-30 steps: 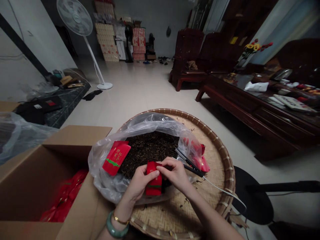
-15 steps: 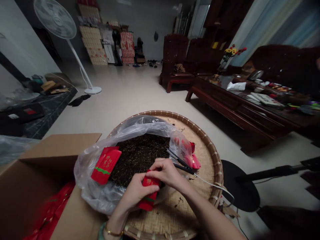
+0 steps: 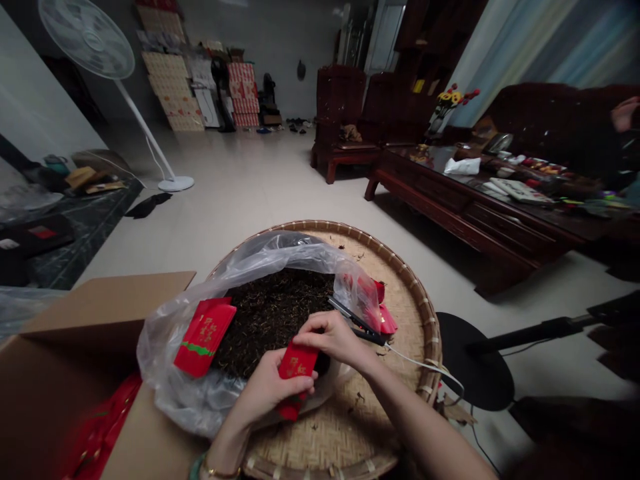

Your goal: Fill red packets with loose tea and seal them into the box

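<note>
A small red packet (image 3: 300,361) with gold characters and a green band is held between both hands, over the near edge of the plastic bag. My left hand (image 3: 267,390) grips its lower part, thumb across the front. With fingers pinched, my right hand (image 3: 330,339) holds its top edge. Dark loose tea leaves (image 3: 275,310) fill the open clear plastic bag (image 3: 173,393). More red packets (image 3: 206,337) lie stacked on the leaves at the left. Just beyond my right hand lies a black sealing tool (image 3: 357,322) with a white cord, partly hidden.
The bag rests on a round woven bamboo tray (image 3: 407,287) with scattered leaf bits. An open cardboard box (image 3: 145,427) holding red packets (image 3: 103,427) stands at the left. Other red packets (image 3: 385,319) lie right of the bag. A black round base (image 3: 475,363) is on the floor.
My right hand has lifted slightly at the packet's top edge, and more of the packet's front now shows. The whole view has shifted a little. Both hands keep hold of the packet.
</note>
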A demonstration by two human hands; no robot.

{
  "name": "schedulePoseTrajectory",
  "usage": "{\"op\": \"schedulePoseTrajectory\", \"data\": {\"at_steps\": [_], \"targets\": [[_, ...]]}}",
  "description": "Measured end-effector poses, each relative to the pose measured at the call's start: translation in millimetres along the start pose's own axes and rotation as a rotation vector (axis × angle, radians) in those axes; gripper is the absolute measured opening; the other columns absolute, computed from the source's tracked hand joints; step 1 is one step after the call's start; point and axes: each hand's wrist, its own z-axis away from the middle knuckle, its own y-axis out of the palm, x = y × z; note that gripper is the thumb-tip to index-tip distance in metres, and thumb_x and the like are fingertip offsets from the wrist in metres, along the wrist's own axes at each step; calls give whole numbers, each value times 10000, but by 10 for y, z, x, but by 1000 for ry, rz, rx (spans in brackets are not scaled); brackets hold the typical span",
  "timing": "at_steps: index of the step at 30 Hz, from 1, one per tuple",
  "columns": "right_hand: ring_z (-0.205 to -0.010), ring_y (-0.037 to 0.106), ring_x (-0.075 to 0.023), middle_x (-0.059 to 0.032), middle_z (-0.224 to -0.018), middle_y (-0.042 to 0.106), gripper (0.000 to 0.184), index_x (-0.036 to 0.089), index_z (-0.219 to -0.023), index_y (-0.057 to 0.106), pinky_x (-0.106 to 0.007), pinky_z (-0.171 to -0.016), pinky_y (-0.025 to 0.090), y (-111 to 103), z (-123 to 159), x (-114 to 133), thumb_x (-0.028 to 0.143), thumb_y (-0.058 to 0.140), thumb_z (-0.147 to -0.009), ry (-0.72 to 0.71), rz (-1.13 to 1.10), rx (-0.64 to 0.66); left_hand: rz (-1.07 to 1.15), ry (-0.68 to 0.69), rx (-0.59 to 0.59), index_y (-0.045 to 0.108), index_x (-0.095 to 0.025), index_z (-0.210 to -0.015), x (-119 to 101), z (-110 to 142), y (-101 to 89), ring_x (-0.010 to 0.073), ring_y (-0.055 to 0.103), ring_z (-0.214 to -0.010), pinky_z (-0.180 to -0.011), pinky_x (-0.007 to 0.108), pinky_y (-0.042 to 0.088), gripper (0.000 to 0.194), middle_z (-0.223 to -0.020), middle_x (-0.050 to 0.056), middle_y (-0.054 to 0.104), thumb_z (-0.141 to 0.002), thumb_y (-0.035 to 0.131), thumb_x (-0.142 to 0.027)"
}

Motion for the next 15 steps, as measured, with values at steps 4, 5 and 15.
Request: {"op": "schedulePoseTrajectory", "data": {"at_steps": [4,5,15], "targets": [[-862,618,-184,-53,-913,681,241,198,-984,683,-308,-793,466,-266,71,-157,374,586,-852,14,288,-163,81,32,-116,620,-105,-814,51,-41,-51,173,676,-597,-550,245,513,446,-804,117,742,-498,831,-339],[-941,596,-211,-73,-988,659,308,200,-1074,647,-340,-840,457,-327,112,-219,363,638,-813,18,402,-183,102,42,-144,620,-104,-820,72,-50,-68,180,683,-608,-558,250,519,467,-821,125,743,-493,834,-360],[-938,569,-254,-110,-1027,603,492,165,-1192,563,-388,-808,470,-403,262,-596,185,670,-712,122,674,-182,126,129,-218,644,-89,-852,100,-29,-37,224,705,-676,-628,291,553,474,-869,151,745,-509,834,-355]]}}
